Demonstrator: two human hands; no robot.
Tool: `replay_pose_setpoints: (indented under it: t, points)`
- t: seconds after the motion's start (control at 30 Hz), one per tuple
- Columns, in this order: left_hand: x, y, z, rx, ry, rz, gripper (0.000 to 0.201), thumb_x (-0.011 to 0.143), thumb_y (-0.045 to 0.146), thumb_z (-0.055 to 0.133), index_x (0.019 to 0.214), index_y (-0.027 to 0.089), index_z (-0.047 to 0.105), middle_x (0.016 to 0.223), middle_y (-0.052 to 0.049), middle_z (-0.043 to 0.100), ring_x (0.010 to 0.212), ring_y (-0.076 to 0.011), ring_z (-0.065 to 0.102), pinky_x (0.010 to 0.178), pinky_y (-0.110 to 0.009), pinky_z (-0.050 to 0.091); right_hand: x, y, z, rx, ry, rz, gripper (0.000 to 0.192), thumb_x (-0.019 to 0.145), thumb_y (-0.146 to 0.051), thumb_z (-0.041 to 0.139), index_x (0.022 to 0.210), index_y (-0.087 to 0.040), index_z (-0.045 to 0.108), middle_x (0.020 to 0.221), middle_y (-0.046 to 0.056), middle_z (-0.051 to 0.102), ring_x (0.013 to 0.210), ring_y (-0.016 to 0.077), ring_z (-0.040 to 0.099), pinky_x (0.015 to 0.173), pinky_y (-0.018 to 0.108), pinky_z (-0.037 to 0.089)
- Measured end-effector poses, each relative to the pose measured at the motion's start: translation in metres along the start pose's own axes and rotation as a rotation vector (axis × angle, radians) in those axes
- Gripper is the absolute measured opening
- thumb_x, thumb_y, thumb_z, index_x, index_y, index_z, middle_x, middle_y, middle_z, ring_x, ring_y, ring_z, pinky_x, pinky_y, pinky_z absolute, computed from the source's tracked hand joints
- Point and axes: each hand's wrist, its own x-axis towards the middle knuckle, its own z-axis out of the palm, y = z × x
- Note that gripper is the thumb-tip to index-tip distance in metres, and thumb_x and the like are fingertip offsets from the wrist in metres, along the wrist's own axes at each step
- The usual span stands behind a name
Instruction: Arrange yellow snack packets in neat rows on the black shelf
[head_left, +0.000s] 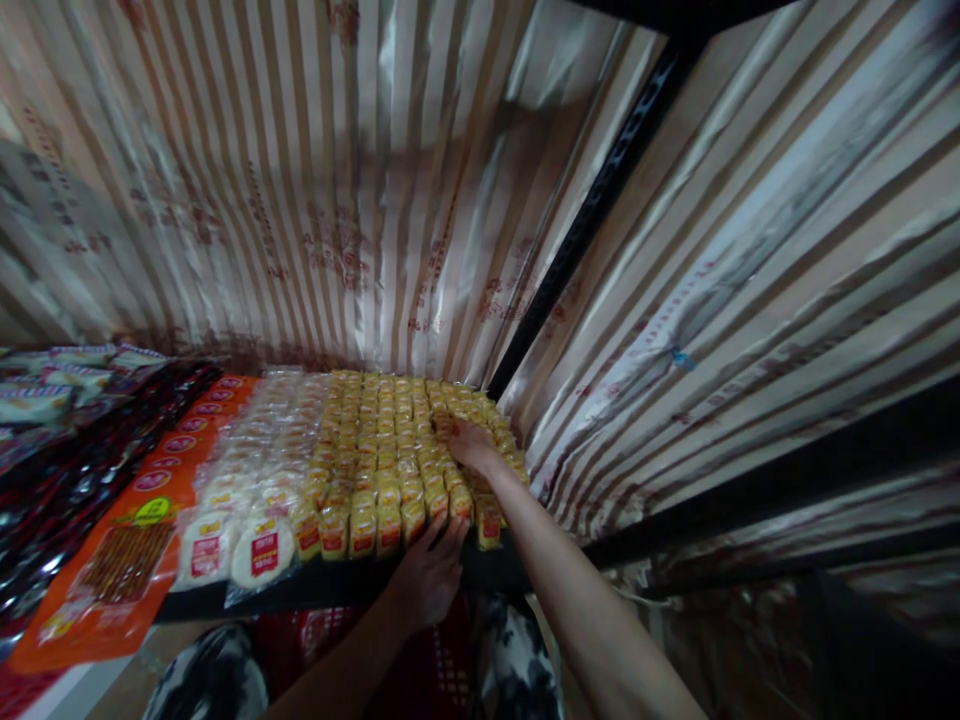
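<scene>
Rows of small yellow wrapped snack packets (386, 450), with red labels on their front ends, stand packed together on a shelf. My left hand (431, 575) is at the front edge of these rows, its fingers stretched out and touching the front packets. Further back, my right hand (471, 446) reaches over the right-hand rows with its fingers down among the packets. Blur and shadow hide whether those fingers grip one. Just right of my left hand, a gap shows in the front row, beside a single front packet (489, 525).
Left of the yellow packets lie round white wrapped crackers (262, 545), an orange bag of brown sticks (127, 560) and dark shiny packs (97, 450). Striped plastic sheeting (360, 200) hangs behind. A black upright post (577, 230) stands at the right. A red crate (450, 660) is below.
</scene>
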Motion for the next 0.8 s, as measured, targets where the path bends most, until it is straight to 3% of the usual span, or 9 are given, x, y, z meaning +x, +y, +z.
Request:
replay_pose_setpoints:
  t: [0.27, 0.47, 0.6, 0.8]
  points:
    - [-0.001, 0.001, 0.003, 0.014, -0.030, 0.001, 0.035, 0.086, 0.015, 0.038, 0.115, 0.005, 0.056, 0.136, -0.016, 0.046, 0.132, -0.0235, 0.033, 0.116, -0.045, 0.002, 0.004, 0.000, 0.009, 0.078, -0.002, 0.027, 0.033, 0.079, -0.027, 0.054, 0.110, -0.018, 0.062, 0.112, 0.009, 0.066, 0.104, 0.0226, 0.061, 0.086, 0.030, 0.046]
    - [-0.003, 0.000, 0.008, 0.004, -0.098, 0.004, 0.040, 0.088, 0.020, 0.037, 0.122, 0.003, 0.050, 0.138, -0.017, 0.043, 0.134, -0.0237, 0.030, 0.116, -0.045, 0.002, 0.006, 0.012, 0.019, 0.392, -0.042, -0.041, 0.039, 0.077, -0.016, 0.053, 0.116, -0.017, 0.057, 0.110, 0.006, 0.067, 0.097, 0.0158, 0.063, 0.083, 0.024, 0.047]
    - [-0.003, 0.000, 0.004, -0.001, -0.088, 0.010, 0.037, 0.087, 0.019, 0.039, 0.117, 0.003, 0.054, 0.135, -0.017, 0.046, 0.134, -0.0250, 0.031, 0.116, -0.045, 0.004, 0.005, 0.012, 0.016, 0.348, -0.021, -0.012, 0.034, 0.079, -0.027, 0.055, 0.112, -0.019, 0.061, 0.112, 0.007, 0.066, 0.101, 0.0195, 0.061, 0.085, 0.028, 0.046]
    - [-0.002, -0.002, 0.000, 0.009, -0.086, 0.010, 0.037, 0.086, 0.018, 0.041, 0.118, 0.004, 0.054, 0.137, -0.017, 0.044, 0.133, -0.0247, 0.033, 0.116, -0.044, 0.006, 0.005, 0.000, 0.013, 0.359, -0.006, 0.046, 0.044, 0.075, -0.035, 0.059, 0.116, -0.019, 0.058, 0.115, 0.007, 0.064, 0.105, 0.0230, 0.059, 0.087, 0.032, 0.046]
